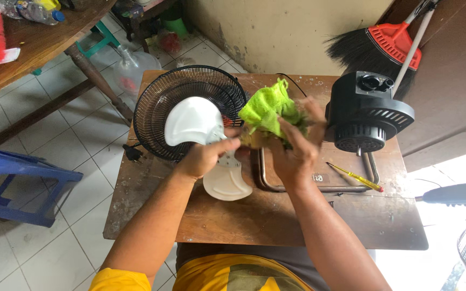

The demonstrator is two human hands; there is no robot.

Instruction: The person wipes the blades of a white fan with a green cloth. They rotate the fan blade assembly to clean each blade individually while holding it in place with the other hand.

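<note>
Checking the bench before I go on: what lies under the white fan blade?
Under the white fan blade lies the black wire fan guard, on the wooden table. The left hand hides the hub.

— Where do the two arms sit?

— Both bare forearms reach forward from the bottom edge and draw toward each other near the middle, the left from lower left, the right from lower right.

— And the left hand?

— Back of the hand up, wrist nearly straight, fingers curled shut in a grip, the thumb stretched toward the other hand.

— The right hand?

— Just beside it — a little farther forward, back of the hand toward the camera, fingers bent and closed in a bunching hold. The fingertips of both hands are close together; whether they touch cannot be told.
</note>
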